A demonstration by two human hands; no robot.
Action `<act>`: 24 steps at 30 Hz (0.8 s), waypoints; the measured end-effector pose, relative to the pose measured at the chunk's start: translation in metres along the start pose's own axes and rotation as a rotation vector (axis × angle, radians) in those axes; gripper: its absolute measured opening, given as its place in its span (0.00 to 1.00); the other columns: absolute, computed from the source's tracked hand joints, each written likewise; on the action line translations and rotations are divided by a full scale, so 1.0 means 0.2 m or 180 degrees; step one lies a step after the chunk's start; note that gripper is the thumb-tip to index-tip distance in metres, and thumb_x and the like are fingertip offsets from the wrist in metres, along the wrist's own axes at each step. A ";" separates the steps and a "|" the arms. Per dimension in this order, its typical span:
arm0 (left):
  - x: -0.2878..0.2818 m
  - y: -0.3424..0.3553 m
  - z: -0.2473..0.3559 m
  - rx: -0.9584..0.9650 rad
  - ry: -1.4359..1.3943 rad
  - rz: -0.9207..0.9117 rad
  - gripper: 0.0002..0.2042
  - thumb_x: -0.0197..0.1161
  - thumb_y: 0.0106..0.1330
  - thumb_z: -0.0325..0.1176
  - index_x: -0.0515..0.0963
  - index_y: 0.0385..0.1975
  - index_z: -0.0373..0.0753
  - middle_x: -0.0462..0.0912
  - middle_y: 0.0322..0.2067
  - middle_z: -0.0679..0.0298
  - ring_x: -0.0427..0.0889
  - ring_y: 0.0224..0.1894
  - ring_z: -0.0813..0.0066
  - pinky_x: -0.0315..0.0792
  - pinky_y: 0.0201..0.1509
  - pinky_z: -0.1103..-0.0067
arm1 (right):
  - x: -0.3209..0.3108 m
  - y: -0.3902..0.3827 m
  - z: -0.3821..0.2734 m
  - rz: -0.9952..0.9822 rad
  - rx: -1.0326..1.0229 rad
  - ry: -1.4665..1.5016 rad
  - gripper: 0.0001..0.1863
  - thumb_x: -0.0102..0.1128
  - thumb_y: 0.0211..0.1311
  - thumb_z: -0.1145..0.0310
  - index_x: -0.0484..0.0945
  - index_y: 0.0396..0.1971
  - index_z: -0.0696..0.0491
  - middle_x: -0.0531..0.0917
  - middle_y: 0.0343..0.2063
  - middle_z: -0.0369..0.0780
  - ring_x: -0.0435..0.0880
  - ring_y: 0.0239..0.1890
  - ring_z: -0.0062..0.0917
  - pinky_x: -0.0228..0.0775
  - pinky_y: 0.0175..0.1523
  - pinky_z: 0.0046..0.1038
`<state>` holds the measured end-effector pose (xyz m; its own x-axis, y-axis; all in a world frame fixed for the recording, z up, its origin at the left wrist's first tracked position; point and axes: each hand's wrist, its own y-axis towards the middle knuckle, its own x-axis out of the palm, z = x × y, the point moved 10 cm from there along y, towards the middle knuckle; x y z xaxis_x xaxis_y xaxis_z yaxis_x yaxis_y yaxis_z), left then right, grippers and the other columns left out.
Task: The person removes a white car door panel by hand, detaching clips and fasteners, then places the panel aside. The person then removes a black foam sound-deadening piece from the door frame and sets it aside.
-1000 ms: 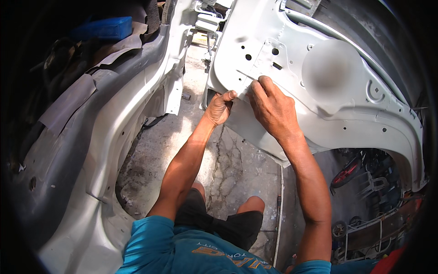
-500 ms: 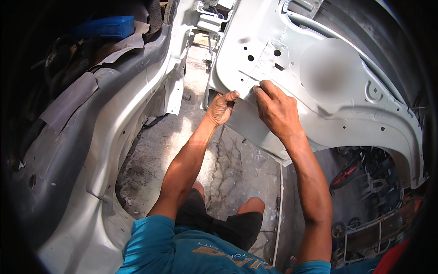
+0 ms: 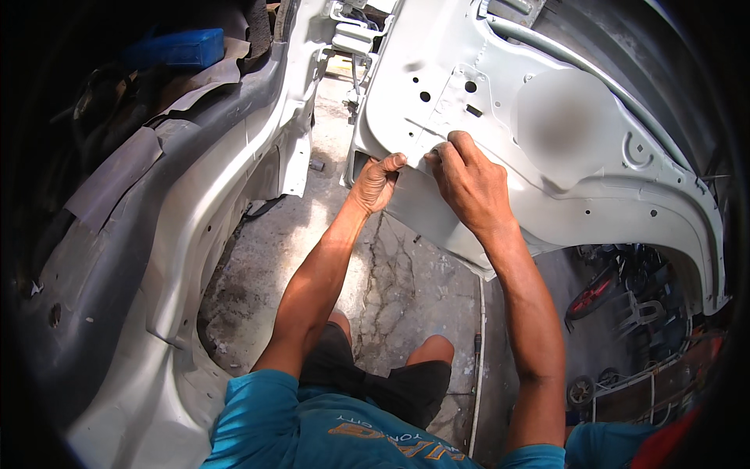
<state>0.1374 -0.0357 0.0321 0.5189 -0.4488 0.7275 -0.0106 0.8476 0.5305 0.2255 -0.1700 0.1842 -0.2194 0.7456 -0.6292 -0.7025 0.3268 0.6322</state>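
Note:
A white car door [image 3: 539, 205], its bare inner side facing up, stands in front of me. At its lower left corner is my left hand [image 3: 378, 184], closed, the thumb stretched along toward the right hand. What its curled fingers hold is hidden. Just right of it, over the door's lower edge, my right hand [image 3: 473, 186] is closed in a pinch with the knuckles raised. A pale glare lies between the two hands, so anything small in the fingertips is too washed out to name.
The white car body frame [image 3: 183, 227] runs along the left, with a blue box [image 3: 176, 48] and loose sheets inside. Hinges [image 3: 355, 39] join frame and door at the top. Below lies cracked concrete floor [image 3: 391, 266]. A wheeled metal frame [image 3: 641, 399] stands at lower right.
My right hand has shifted slightly left and up, its fingertips closing more tightly toward the left thumb. The left hand stays almost in place. A blue sleeve shows more at the lower right.

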 end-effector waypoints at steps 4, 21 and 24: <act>0.02 0.00 -0.01 -0.0074 -0.0152 0.0039 0.17 0.78 0.58 0.35 0.83 0.44 0.36 0.85 0.40 0.68 0.80 0.48 0.77 0.72 0.58 0.79 | -0.06 -0.01 0.00 0.0340 0.0053 0.0286 0.21 0.75 0.53 0.67 0.79 0.45 0.53 0.78 0.46 0.39 0.85 0.36 0.30 0.80 0.33 0.30; 0.03 0.00 0.02 -0.0051 -0.0077 0.0041 0.17 0.78 0.58 0.36 0.83 0.43 0.36 0.84 0.39 0.67 0.81 0.46 0.77 0.76 0.55 0.78 | -0.05 0.01 -0.02 0.0385 -0.0053 -0.0025 0.11 0.69 0.52 0.73 0.77 0.35 0.51 0.78 0.37 0.35 0.84 0.30 0.26 0.76 0.27 0.28; 0.04 -0.01 0.01 -0.0206 0.0028 -0.0005 0.19 0.79 0.57 0.39 0.83 0.43 0.36 0.83 0.39 0.68 0.80 0.47 0.77 0.75 0.56 0.78 | -0.11 0.01 -0.08 0.0477 -0.0343 0.0013 0.11 0.70 0.51 0.73 0.75 0.33 0.51 0.77 0.36 0.34 0.83 0.32 0.25 0.76 0.28 0.28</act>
<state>0.1403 -0.0412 0.0380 0.5263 -0.4481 0.7226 0.0454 0.8635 0.5023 0.2174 -0.1946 0.1918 -0.3297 0.7789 -0.5335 -0.7302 0.1478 0.6671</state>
